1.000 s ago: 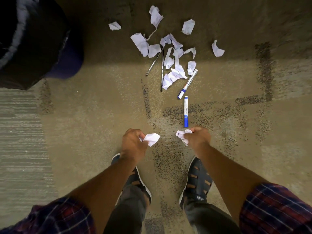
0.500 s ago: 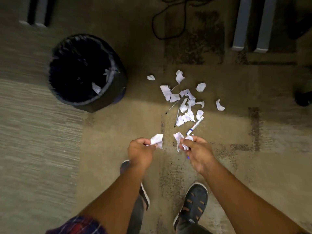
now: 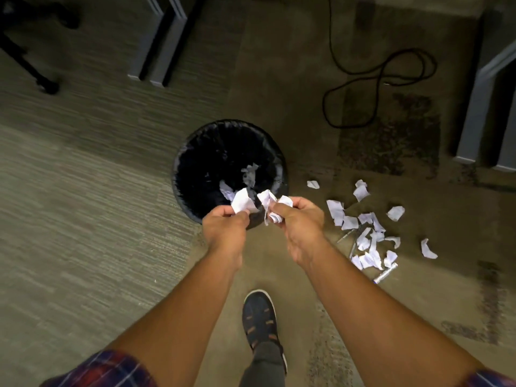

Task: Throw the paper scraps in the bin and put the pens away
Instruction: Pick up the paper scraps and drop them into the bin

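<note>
Carpet floor (image 3: pixel 83 219) carries the black bin (image 3: pixel 195 152), some paper already inside. Left hand (image 3: pixel 224 227) and right hand (image 3: pixel 298 219) each pinch crumpled paper scraps (image 3: pixel 243 202) over its near rim; light, soft stuff, easily crushed. More scraps (image 3: pixel 335 212) and pens (image 3: pixel 386 273) lie right.

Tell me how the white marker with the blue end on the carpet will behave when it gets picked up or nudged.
The marker looks like a stiff round barrel, so it should lift rigid and light. Nudged sideways it may roll, though the carpet would probably damp that. Paper scraps lie against its far end, so some could shift with it.
</note>
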Tool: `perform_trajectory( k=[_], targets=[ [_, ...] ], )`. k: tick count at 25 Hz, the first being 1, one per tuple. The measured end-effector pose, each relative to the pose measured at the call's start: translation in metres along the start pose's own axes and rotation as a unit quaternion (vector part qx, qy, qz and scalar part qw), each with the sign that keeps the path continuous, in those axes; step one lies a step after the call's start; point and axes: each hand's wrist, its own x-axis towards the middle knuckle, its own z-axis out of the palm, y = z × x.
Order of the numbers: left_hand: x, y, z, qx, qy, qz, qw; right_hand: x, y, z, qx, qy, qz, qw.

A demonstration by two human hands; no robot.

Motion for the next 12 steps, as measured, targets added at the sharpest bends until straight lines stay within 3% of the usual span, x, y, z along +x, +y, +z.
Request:
perform_trajectory(
  k=[7,12],
  targets=[
    [0.09,0.038,-0.027,-0.068,-0.053,-0.157,0.984,0.045,-0.002,0.089,-0.065,0.066,0.023,0.995],
    [0.11,0.042,-0.039,-0.107,-0.068,-0.182,0.975,0.05,-0.009,0.099,-0.078,0.064,0.058,0.993]
  ],
)
